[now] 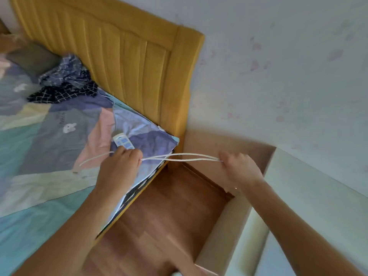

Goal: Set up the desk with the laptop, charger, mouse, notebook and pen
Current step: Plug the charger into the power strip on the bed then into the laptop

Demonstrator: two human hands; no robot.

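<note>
A white cable (185,157) is stretched in a doubled loop between my two hands, above the gap beside the bed. My left hand (119,166) is closed on one end of the loop at the bed's corner, and a loose tail of the cable (93,159) trails left over the bedspread. My right hand (241,168) pinches the other end of the loop over the floor. A white power strip (123,143) with blue sockets lies on the bedspread just above my left hand. No laptop, mouse, notebook or pen is in view.
The bed (49,136) with a patterned bedspread fills the left; dark checked clothes (65,80) lie near the mustard padded headboard (129,56). Wooden floor (169,212) runs between bed and a pale ledge (298,206) along the wall at right.
</note>
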